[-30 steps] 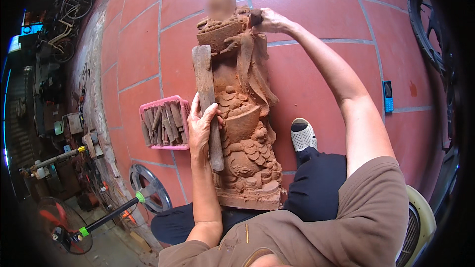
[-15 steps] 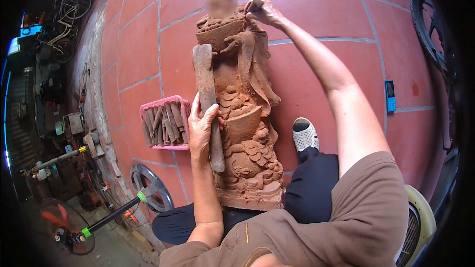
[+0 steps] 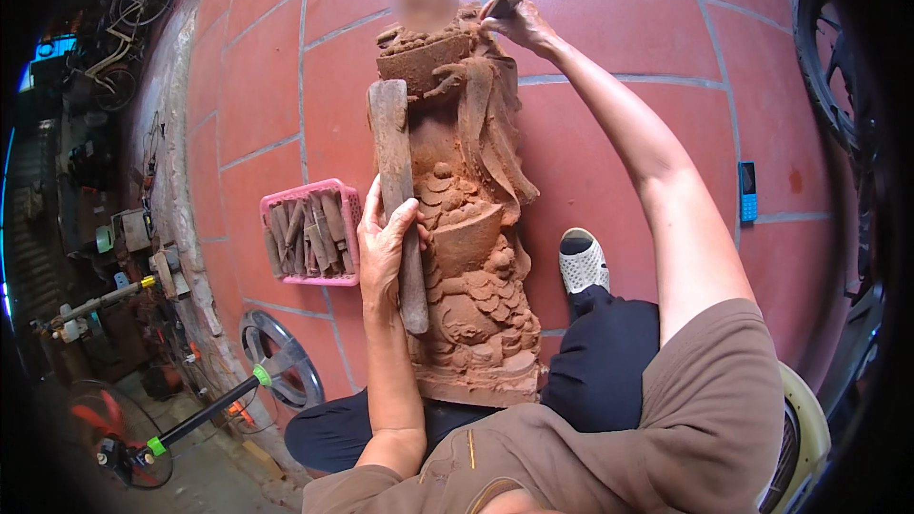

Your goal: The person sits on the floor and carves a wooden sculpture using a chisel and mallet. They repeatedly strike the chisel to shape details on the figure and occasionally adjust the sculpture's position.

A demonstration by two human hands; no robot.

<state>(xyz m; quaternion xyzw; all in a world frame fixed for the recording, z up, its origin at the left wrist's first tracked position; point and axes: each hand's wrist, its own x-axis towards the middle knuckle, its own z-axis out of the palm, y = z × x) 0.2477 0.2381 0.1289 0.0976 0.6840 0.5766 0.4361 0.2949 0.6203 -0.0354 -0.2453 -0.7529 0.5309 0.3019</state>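
Note:
A carved reddish-brown wooden statue (image 3: 466, 228) stretches away from me, its base between my legs and its blurred head at the far end. My left hand (image 3: 383, 240) is closed round a long, flat wooden mallet (image 3: 390, 138), which lies along the statue's left side with its broad end away from me. At the statue's far right shoulder, my right hand (image 3: 524, 24) pinches a chisel (image 3: 503, 3) by its dark wooden handle. The fingers hide its blade, so I cannot tell whether it touches the wood. Loose chips and dust cover the carved folds.
A pink basket (image 3: 350, 228) of wooden-handled tools stands left of the statue on red floor tiles. Below it is a round stand base with a pole (image 3: 211, 416). A blue phone (image 3: 748, 192) lies right, near a wheel (image 3: 821, 57). My white shoe (image 3: 583, 262) is beside the statue.
My right hand has shifted slightly right, away from the statue's shoulder, with the chisel still in it. The left hand and mallet stay almost in place. The view has moved a little.

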